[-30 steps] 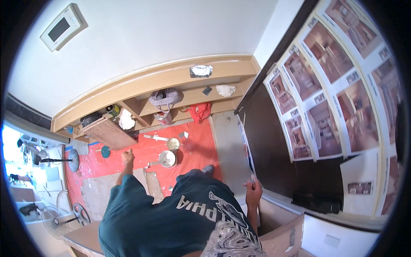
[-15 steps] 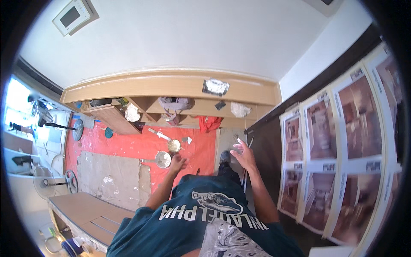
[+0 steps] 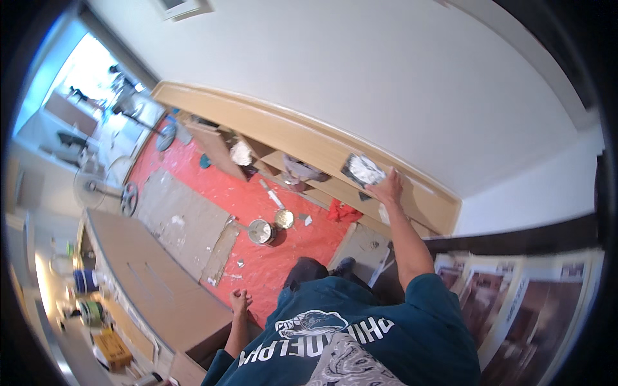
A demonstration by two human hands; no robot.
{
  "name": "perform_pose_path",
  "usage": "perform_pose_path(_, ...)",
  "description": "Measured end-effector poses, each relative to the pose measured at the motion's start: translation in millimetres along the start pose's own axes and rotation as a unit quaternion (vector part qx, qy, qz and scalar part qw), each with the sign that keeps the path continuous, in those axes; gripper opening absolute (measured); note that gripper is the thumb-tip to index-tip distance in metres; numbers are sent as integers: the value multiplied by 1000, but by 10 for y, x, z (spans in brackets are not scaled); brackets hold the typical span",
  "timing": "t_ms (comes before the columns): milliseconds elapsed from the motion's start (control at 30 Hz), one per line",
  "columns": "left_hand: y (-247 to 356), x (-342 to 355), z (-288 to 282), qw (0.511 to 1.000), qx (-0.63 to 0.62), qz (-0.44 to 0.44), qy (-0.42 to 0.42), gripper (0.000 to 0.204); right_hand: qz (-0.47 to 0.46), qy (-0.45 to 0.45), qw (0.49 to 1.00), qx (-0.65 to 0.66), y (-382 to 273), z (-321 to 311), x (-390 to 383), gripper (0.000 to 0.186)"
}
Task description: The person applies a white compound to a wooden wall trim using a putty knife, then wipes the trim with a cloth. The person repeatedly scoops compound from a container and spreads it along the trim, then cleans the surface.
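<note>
A square dark plate heaped with white paste point(image 3: 364, 170) rests on the long pale wooden ledge point(image 3: 286, 133) along the wall. My right hand point(image 3: 387, 188) reaches up to it, thumb and fingers closed on its near right edge. Low at my left side hangs my left hand point(image 3: 241, 300), its fingers loosely bent and apart with nothing in them. Beyond it on the red floor sheet stand a pot of white paste point(image 3: 261, 231) and a round tub point(image 3: 284, 219) with a pale long-handled tool point(image 3: 270, 193) beside it.
Open shelves under the ledge hold a grey-purple bag point(image 3: 302, 168) and a white crumpled bundle point(image 3: 241, 153). A red cloth point(image 3: 343, 210) hangs near their right end. To my left runs a brown-topped bench point(image 3: 145, 270); photo sheets point(image 3: 508, 309) cover a surface at right.
My view has turned, tilting the room. My right hand has gone from free air to the paste-covered plate. My left hand has moved away from the pot toward my side.
</note>
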State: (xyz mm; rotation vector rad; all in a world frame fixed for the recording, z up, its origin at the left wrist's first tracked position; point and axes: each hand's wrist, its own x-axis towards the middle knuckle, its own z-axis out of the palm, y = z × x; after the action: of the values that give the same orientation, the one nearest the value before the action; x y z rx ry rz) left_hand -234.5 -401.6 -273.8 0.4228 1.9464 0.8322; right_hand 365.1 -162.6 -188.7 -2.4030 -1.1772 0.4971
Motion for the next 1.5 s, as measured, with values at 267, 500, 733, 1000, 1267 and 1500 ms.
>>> perform_pose_path(267,-649,-491,-33,990,-71,-46,115,46,-77,18,990,-119,297,260,362,114)
perform_pose_path(500,-248,-434,336,987,-117,-34,102,45,-77,24,994,-68,288,247,364,109)
perform_pose_path(733,693,198,1035,925,-355,-135,-31,28,-90,51,979,173,378,550,277,88)
perform_pose_path(1000,2162,-544,2303,922,-147,-5,-357,59,19,-220,890,398,-561,391,-888,51)
perform_pose_path(1267,2615,-478,2260,882,-333,33,-333,43,-163,-275,868,380,-1864,110,-1930,63)
perform_pose_path(1500,2974,-638,1573,837,-492,79,-225,40,-32,-264,819,509,-2192,163,-2017,43)
